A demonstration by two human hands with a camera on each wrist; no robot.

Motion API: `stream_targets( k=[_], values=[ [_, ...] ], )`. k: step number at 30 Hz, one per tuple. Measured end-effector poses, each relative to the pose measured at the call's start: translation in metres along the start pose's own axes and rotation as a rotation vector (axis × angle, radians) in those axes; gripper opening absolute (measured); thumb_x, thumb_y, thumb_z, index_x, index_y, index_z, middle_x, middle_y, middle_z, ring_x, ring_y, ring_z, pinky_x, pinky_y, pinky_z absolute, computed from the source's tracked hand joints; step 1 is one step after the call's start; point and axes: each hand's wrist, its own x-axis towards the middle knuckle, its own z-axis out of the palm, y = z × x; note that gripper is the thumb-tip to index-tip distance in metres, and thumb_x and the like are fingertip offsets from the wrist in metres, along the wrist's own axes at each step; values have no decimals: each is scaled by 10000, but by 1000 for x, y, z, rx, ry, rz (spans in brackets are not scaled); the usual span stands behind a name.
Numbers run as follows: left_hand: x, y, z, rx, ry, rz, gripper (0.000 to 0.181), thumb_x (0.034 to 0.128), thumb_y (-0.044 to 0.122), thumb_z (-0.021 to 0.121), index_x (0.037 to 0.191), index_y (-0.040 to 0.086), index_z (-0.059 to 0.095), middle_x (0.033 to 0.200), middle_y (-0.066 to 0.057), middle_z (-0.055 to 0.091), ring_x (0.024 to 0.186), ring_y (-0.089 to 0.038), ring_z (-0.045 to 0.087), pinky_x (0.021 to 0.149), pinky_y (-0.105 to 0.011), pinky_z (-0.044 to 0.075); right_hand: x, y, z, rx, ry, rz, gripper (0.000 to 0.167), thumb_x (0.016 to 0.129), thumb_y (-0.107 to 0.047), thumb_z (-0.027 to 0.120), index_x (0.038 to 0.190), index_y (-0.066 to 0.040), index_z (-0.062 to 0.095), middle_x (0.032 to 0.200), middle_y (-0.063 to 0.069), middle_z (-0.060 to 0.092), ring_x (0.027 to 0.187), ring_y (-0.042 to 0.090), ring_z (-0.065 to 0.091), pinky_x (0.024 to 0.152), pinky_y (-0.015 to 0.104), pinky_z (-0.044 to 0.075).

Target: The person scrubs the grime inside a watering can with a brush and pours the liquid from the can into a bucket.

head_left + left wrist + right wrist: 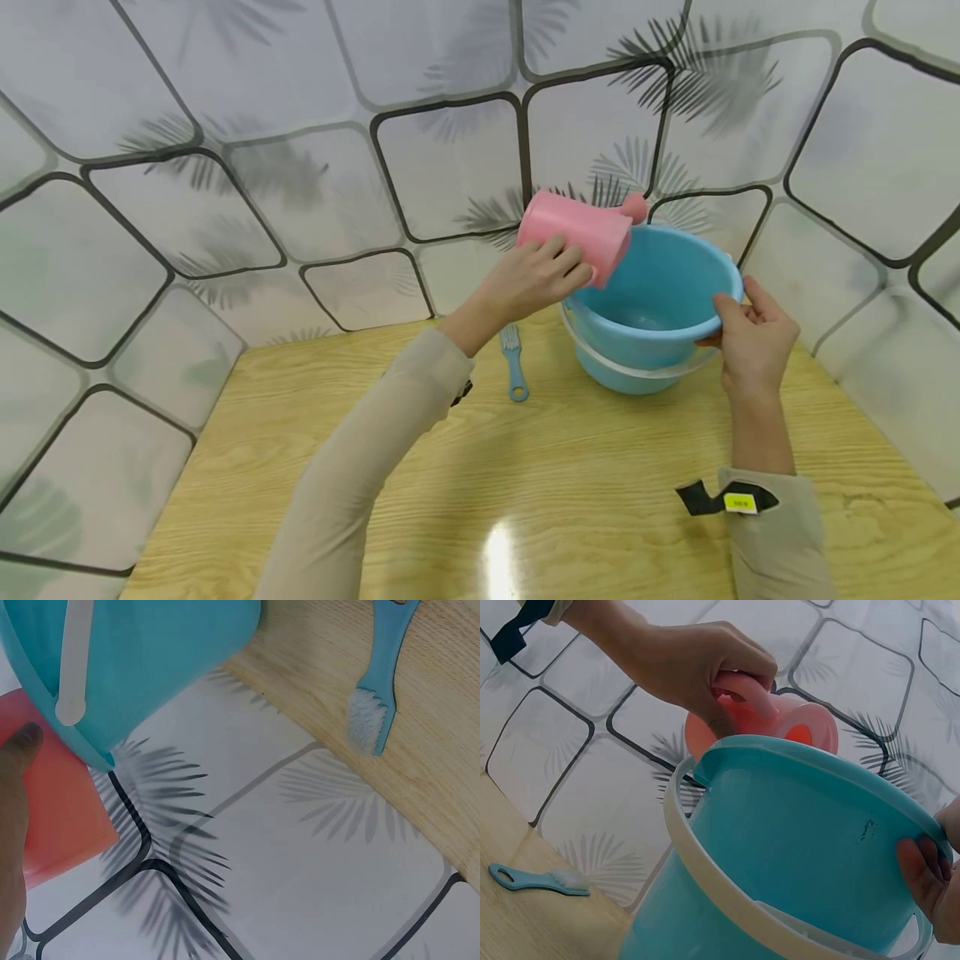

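Note:
My left hand (536, 275) grips the handle of a pink watering can (573, 229). The can is tipped on its side, its mouth over the left rim of a blue bucket (652, 283). In the right wrist view the can's handle (746, 691) runs through the curled fingers of that hand. My right hand (757, 342) pinches the bucket's right rim, thumb on top and fingers beneath. The bucket leans a little, and its white handle (637, 367) hangs down in front. Whether liquid leaves the can is not visible.
A blue brush (515, 364) with white bristles lies on the wooden table (300, 467), left of the bucket. Patterned white sheeting (457, 167) rises behind the table and along both sides.

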Motion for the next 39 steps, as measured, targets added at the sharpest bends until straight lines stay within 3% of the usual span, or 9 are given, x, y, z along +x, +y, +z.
stream_targets(
  k=[11, 19, 25, 29, 34, 39],
  values=[
    [-4, -10, 3, 69, 64, 93, 221, 1070, 157, 439, 870, 119, 527, 851, -43, 538, 689, -190, 452, 549, -272, 347, 0, 1, -1, -11, -8, -9, 591, 872, 21, 688, 1428, -34, 495, 692, 80, 586, 407, 137, 607, 367, 223, 480],
    [-10, -11, 1, 107, 28, 120, 200, 1065, 177, 454, 907, 132, 567, 899, -12, 560, 748, -186, 497, 534, -259, 361, -1, 1, 0, -1, -10, -4, 599, 872, 27, 689, 1433, -27, 486, 698, 80, 581, 411, 137, 605, 367, 224, 480],
    [-12, -11, 1, 127, 48, 131, 202, 1056, 184, 473, 881, 137, 563, 882, -12, 558, 752, -187, 502, 550, -263, 372, 0, 0, -1, 17, -3, 16, 612, 868, 32, 691, 1439, -21, 478, 711, 78, 614, 427, 137, 616, 360, 228, 477],
    [-14, -9, -1, 91, 12, 87, 175, 1050, 146, 480, 900, 138, 571, 883, -13, 564, 749, -185, 511, 554, -258, 387, 1, 0, -1, 10, -7, 18, 610, 871, 27, 690, 1440, -28, 479, 712, 77, 619, 429, 138, 617, 364, 229, 480],
    [-16, -1, -5, -9, -55, -40, 127, 1038, 112, 496, 942, 125, 579, 899, -27, 575, 737, -186, 508, 552, -250, 392, 1, 0, -2, 0, -13, 18, 609, 873, 20, 691, 1441, -35, 479, 712, 69, 612, 434, 139, 622, 368, 229, 483],
    [-17, 5, -5, -73, -33, -125, 94, 1029, 109, 528, 959, 109, 591, 889, -30, 576, 728, -182, 509, 549, -239, 393, 1, 0, -1, 16, -9, 11, 609, 867, 30, 693, 1436, -25, 483, 693, 68, 607, 422, 140, 618, 358, 230, 476]
  ],
)
